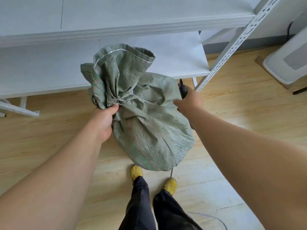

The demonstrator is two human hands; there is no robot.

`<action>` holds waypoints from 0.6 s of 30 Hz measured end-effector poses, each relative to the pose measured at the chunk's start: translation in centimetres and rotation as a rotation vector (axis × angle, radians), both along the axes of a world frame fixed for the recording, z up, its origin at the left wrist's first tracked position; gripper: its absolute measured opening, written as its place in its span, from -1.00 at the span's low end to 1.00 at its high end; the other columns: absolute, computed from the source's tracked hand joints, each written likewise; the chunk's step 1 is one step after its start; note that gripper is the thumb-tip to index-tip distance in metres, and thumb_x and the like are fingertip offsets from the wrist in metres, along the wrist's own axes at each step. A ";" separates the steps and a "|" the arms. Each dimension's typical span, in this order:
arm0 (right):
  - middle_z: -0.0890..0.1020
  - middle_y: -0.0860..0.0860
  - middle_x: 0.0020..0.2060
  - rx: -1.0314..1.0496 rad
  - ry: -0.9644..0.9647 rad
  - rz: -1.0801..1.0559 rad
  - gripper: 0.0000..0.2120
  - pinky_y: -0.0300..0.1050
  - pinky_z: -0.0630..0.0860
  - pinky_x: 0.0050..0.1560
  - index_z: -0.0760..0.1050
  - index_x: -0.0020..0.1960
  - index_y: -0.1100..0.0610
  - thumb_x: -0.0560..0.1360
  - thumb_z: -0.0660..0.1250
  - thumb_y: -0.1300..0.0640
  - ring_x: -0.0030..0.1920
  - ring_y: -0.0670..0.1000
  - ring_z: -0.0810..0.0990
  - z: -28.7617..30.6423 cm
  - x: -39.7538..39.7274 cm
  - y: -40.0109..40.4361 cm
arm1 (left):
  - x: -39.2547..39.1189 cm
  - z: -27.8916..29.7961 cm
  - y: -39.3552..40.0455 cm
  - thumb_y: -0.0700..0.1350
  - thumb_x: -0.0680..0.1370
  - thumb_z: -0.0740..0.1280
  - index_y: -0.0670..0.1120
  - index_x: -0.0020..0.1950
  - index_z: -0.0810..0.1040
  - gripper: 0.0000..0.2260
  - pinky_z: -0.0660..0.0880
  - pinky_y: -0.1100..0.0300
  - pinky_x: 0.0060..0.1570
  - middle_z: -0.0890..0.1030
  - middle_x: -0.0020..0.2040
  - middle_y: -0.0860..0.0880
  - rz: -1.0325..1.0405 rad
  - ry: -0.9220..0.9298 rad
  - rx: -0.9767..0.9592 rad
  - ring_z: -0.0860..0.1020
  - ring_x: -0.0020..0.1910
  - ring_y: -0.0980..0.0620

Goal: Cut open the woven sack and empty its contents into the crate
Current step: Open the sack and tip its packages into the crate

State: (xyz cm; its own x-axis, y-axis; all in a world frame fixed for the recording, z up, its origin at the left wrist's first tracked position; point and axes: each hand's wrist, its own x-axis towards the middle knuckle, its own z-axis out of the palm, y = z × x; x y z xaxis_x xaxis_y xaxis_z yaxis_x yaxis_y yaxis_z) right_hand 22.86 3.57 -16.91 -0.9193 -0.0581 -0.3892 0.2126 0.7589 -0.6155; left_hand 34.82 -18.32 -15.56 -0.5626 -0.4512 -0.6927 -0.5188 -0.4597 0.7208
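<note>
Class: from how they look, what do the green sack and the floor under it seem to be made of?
Sack: likely woven plastic, matte with slight sheen; a fine weave grid and crisp creases show. Floor: pale wood or wood-look laminate, smooth; grain lines and plank seams show.

I stand on a light wooden plank floor, pale yellow with darker seams running across it. Ahead of me a white shelving unit fills the far left and centre, its low board sitting just above the floor on short white feet, a thicker white shelf edge above it. On the right a white perforated steel upright leans diagonally through my view (the wide lens bends it). Behind it runs a grey skirting board under a white wall. At the far right a white boxy appliance with a grey panel stands on the floor, a dark cable hanging down the wall behind it. The light is soft and even.
</note>
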 end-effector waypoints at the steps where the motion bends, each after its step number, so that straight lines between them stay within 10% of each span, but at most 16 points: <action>1: 0.59 -0.05 -0.05 0.003 0.019 0.028 -0.46 -0.06 0.59 -0.17 0.38 0.37 -0.05 0.43 0.40 0.19 -0.12 0.09 0.67 -0.2 -0.4 -0.4 | 0.3 0.0 -0.1 -0.21 0.59 0.28 -0.07 0.25 0.50 -0.76 0.48 0.33 -0.30 0.61 0.03 0.01 -0.004 -0.009 0.008 0.57 -0.12 0.14; 6: 0.57 -0.02 -0.19 -0.080 -0.234 0.181 -0.72 -0.16 0.64 -0.31 0.49 0.15 0.04 0.47 0.44 0.15 -0.32 -0.01 0.62 -0.5 -0.9 -3.0 | 0.2 -0.7 -0.4 -0.22 0.58 0.29 -0.10 0.29 0.50 -0.72 0.49 0.12 -0.01 0.60 0.16 -0.05 0.032 -0.015 0.017 0.59 0.01 0.03; 10: 0.61 0.09 -0.26 -0.299 -0.222 -0.124 -0.92 -0.04 0.66 -0.21 0.48 -0.11 0.10 0.49 0.38 0.20 -0.31 0.05 0.67 1.1 -1.3 -4.8 | -1.1 -0.5 0.2 -0.10 0.54 0.37 -0.05 0.33 0.48 -0.64 0.42 -0.05 0.28 0.58 0.23 -0.05 0.085 -0.032 -0.034 0.54 0.20 -0.07; 13: 0.56 0.00 -0.44 -0.679 -0.319 -0.267 -0.87 -0.24 0.52 -0.46 0.51 -0.05 0.14 0.47 0.45 0.20 -0.56 -0.10 0.50 3.5 -1.8 -4.9 | -2.6 0.1 0.3 -0.05 0.51 0.40 -0.04 0.32 0.50 -0.62 0.43 -0.12 0.27 0.59 0.21 -0.06 0.091 -0.023 -0.082 0.55 0.19 -0.11; 18: 0.48 -0.03 -0.51 -0.591 -0.374 -0.094 -0.87 -0.21 0.44 -0.48 0.46 -0.12 0.17 0.48 0.43 0.19 -0.57 -0.10 0.41 5.2 -2.4 -4.1 | -3.1 0.4 0.9 -0.03 0.50 0.41 -0.02 0.30 0.50 -0.63 0.46 -0.12 0.23 0.60 0.17 -0.04 0.132 -0.039 -0.163 0.56 0.13 -0.10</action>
State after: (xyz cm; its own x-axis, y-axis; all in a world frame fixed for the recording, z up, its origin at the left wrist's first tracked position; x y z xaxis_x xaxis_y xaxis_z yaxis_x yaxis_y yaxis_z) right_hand 20.49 -0.57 -11.67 -0.7415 -0.2844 -0.6076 0.5385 0.2878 -0.7919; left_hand 31.72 -17.45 -15.13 -0.4650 -0.6274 -0.6246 -0.4909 -0.4044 0.7717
